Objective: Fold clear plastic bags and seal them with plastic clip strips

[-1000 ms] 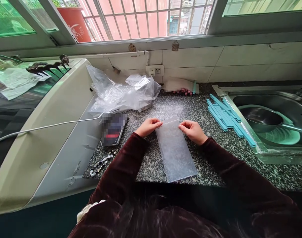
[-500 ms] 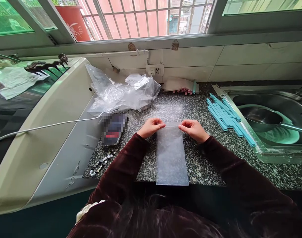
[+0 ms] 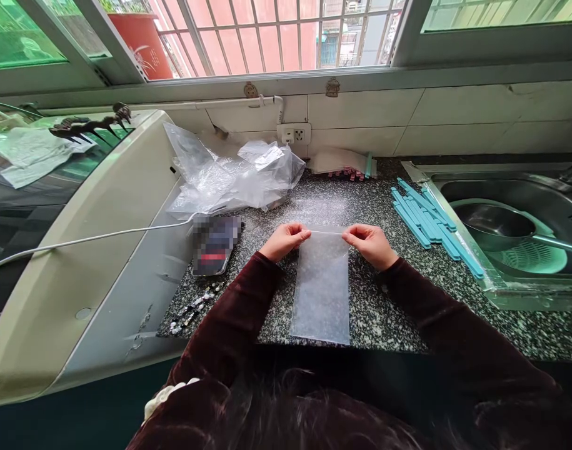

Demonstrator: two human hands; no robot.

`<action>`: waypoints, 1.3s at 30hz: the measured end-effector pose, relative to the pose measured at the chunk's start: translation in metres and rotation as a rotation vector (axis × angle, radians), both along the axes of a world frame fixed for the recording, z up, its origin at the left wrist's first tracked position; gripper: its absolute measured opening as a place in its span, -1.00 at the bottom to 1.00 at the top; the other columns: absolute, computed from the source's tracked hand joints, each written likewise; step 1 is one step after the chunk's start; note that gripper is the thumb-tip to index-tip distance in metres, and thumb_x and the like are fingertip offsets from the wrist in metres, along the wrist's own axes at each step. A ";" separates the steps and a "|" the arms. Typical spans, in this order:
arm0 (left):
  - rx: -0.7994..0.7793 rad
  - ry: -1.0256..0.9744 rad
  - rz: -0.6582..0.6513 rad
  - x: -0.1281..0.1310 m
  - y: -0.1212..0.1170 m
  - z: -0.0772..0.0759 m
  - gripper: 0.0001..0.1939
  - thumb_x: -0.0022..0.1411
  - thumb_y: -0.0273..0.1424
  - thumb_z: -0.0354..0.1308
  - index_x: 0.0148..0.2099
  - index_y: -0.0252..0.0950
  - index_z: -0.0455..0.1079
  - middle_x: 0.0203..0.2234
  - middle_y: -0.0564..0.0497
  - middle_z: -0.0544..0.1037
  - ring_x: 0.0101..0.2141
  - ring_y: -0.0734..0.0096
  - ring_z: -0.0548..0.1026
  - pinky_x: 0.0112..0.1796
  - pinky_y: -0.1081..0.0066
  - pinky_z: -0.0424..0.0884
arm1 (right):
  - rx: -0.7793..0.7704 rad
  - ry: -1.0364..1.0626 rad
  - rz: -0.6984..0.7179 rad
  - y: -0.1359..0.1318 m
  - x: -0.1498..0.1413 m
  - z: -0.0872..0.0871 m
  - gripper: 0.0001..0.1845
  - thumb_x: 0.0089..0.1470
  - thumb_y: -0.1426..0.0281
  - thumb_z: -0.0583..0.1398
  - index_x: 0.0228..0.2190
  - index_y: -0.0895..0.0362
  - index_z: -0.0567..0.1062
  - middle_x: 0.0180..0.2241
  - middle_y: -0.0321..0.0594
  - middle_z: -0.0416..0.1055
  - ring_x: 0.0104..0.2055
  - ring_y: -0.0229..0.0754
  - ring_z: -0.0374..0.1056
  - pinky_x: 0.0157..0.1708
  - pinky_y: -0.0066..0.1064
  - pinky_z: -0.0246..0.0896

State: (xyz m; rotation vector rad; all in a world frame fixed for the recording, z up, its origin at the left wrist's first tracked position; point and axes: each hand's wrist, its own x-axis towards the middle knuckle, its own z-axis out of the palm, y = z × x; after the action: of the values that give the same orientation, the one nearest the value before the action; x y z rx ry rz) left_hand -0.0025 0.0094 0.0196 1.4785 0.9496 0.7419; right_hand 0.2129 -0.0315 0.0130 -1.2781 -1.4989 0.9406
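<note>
A long clear plastic bag (image 3: 322, 290) lies flat on the speckled granite counter (image 3: 389, 312), its length running towards me. My left hand (image 3: 284, 240) pinches the bag's far left corner with closed fingers. My right hand (image 3: 371, 244) pinches the far right corner the same way. Both hands rest on the counter at the bag's top edge. My sleeves are dark red velvet.
A heap of crumpled clear plastic (image 3: 234, 175) lies at the back left. A phone (image 3: 215, 244) on a white cable sits left of my hands, with beads (image 3: 192, 309) near the counter's edge. Several turquoise strips (image 3: 426, 215) lie beside the steel sink (image 3: 511, 187), which holds a bowl and colander.
The bag, which lay slanted towards the right, has swung straight and now points slightly left. My hands kept hold of its top corners and shifted a little.
</note>
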 end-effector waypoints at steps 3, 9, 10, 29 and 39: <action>0.013 -0.008 0.018 0.000 0.000 -0.001 -0.57 -0.14 -0.08 0.23 -0.56 -0.33 0.19 -0.70 0.18 0.18 -0.63 0.64 0.11 -0.55 0.52 0.03 | -0.024 -0.016 0.032 0.001 0.001 0.000 -0.68 -0.19 0.15 0.23 -0.62 0.17 0.39 -0.59 -0.31 0.30 -0.51 -0.32 0.16 -0.45 -0.43 0.11; 0.039 -0.018 -0.014 0.002 -0.001 0.001 -0.57 -0.15 -0.07 0.23 -0.55 -0.35 0.22 -0.67 0.18 0.20 -0.60 0.64 0.12 -0.53 0.51 0.03 | -0.090 -0.047 0.083 0.001 0.002 0.001 -0.65 -0.19 0.12 0.21 -0.58 0.18 0.40 -0.58 -0.31 0.30 -0.51 -0.32 0.17 -0.46 -0.43 0.10; 0.041 -0.019 -0.026 0.003 -0.001 0.001 -0.57 -0.16 -0.07 0.24 -0.55 -0.35 0.23 -0.67 0.18 0.20 -0.59 0.64 0.12 -0.52 0.51 0.03 | -0.093 -0.055 0.087 0.001 0.001 0.001 -0.65 -0.19 0.12 0.21 -0.58 0.19 0.40 -0.58 -0.31 0.30 -0.52 -0.32 0.16 -0.47 -0.44 0.09; -0.020 0.090 -0.109 0.012 -0.007 -0.009 -0.62 -0.05 -0.14 0.20 -0.36 -0.41 0.48 -0.58 0.01 0.49 -0.56 0.55 0.30 -0.46 0.49 0.20 | 0.030 -0.012 -0.033 -0.003 -0.004 0.003 -0.64 -0.18 0.09 0.22 -0.58 0.16 0.38 -0.62 -0.33 0.26 -0.55 -0.34 0.13 -0.54 -0.45 0.08; -0.039 0.037 -0.014 0.013 -0.006 -0.010 -0.73 -0.03 -0.25 0.21 -0.42 -0.40 0.44 -0.60 -0.01 0.53 -0.61 0.56 0.33 -0.50 0.50 0.25 | 0.064 -0.285 -0.096 0.005 0.019 0.009 -0.67 -0.10 0.12 0.17 -0.47 0.15 0.46 -0.48 -0.19 0.44 -0.46 -0.22 0.29 -0.41 -0.35 0.21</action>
State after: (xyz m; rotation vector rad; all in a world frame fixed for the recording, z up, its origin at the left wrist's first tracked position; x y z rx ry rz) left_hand 0.0101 0.0034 0.0097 1.4680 0.9759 0.6841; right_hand 0.2315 -0.0269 0.0223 -1.4700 -1.6535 0.6636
